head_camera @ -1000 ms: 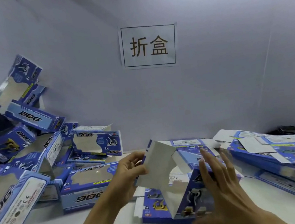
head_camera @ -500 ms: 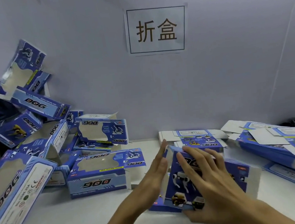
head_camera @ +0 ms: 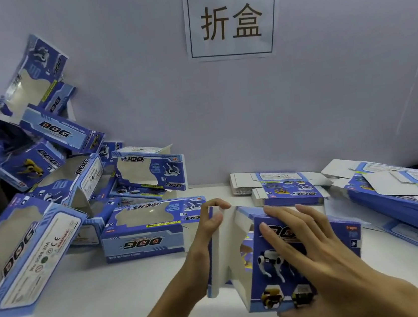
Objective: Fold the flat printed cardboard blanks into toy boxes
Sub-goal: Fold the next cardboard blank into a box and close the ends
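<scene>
The half-formed blue printed cardboard box [head_camera: 287,259] stood on the white table [head_camera: 95,309], just in front of the flat blank stack [head_camera: 284,191]. Left hand [head_camera: 207,242] pinched its white side flap; right hand [head_camera: 315,258] lay fingers-straight on the printed face, thumb under the near edge. Best to square the corners w/ steady pressure, then tuck. Finished boxes crowded left of it; free room only toward the near edge.
</scene>
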